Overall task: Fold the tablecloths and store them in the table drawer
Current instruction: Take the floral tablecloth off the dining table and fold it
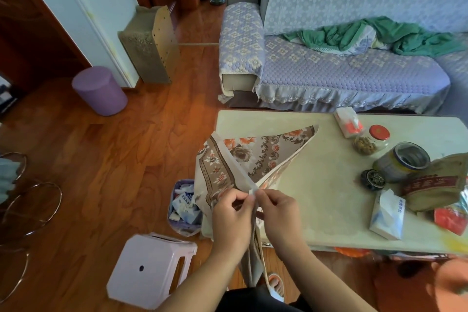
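Both hands are meeting over the near-left corner of the table (329, 185), and the cloth (255, 157) is strung out between them and the tabletop. The left hand (231, 213) is pinching the cloth's pale edge, fingers curled tight on the fabric; the right hand (277, 210) is pinching the same edge just beside it, thumb and fingertips clamped on the hem. The two hands are nearly touching.

The cloth is forming a long wedge: its far tip is lying on the table, pointing away and to the right toward the sofa (342, 71), while the wide end is spilling over the table's left edge and hanging down in front of the person. Its long axis is running diagonally, from the hands up to that far corner. Floral side is facing up, pale backing showing along the folded edge.

Around that wedge the tabletop is lying bare as far as the far edge. The right end is carrying clutter: a tissue box (387, 215), a jar (372, 140), a tin (402, 162) and a bag (435, 182), all well apart from the cloth.

Left of the table, a bin (183, 208) is sitting just beside the hanging fabric, and a stool (149, 268) is standing near the person's left arm. The floor is polished wood, and a green blanket (374, 35) is lying rumpled on the sofa.
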A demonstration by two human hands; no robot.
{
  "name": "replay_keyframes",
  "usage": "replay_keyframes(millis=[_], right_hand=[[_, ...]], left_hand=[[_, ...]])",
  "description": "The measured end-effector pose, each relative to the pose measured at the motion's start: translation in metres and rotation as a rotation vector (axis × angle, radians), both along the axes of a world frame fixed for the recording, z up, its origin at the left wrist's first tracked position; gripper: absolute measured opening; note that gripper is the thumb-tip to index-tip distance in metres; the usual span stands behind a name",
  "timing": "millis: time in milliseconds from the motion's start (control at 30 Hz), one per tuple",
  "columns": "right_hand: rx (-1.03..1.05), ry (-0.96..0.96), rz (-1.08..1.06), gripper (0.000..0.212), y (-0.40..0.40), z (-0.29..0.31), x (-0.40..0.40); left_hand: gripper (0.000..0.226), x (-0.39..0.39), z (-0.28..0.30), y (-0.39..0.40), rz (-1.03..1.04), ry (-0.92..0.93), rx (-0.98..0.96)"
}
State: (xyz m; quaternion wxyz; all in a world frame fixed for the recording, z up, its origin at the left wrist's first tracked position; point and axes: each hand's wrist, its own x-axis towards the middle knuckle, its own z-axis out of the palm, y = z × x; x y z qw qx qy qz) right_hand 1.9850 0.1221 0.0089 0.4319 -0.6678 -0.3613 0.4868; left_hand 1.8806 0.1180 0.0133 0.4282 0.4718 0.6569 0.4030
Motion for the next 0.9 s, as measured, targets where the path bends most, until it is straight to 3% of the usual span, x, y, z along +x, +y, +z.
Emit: replay_keyframes(millis=[100, 267, 467, 567, 667, 767, 900], right_hand=[[-0.005, -0.083, 0.031, 0.020, -0.001, -0.003, -0.001], [-0.028, -0.001, 0.020, 0.027, -0.001, -0.002, 0.002], [-0.018, 0.160, 0.074, 0.064, -0.007, 0.010, 0.000], [-0.034, 0.226, 0.072, 0.057, -0.007, 0.014, 0.002], [-0.024, 0.139, 0.121, 0.038, -0.005, 0.010, 0.003], [0.000, 0.026, 0.143, 0.011, -0.004, 0.003, 0.003], [-0.018, 0.045, 0.175, 0.013, -0.002, -0.003, 0.006]], left_hand=[[0.017, 0.003, -0.001, 0.000, -0.029, 0.065, 0.045], [0.014, 0.002, -0.004, -0.004, -0.113, 0.080, 0.066], [0.013, 0.002, 0.001, -0.002, -0.018, 0.021, -0.024], [0.004, 0.000, 0.002, 0.000, -0.005, 0.003, -0.042], [0.015, -0.003, 0.003, 0.002, 0.002, -0.030, -0.090], [0.020, -0.003, 0.001, 0.005, 0.043, -0.186, -0.191], [0.018, -0.006, -0.006, 0.010, 0.149, -0.581, -0.340]])
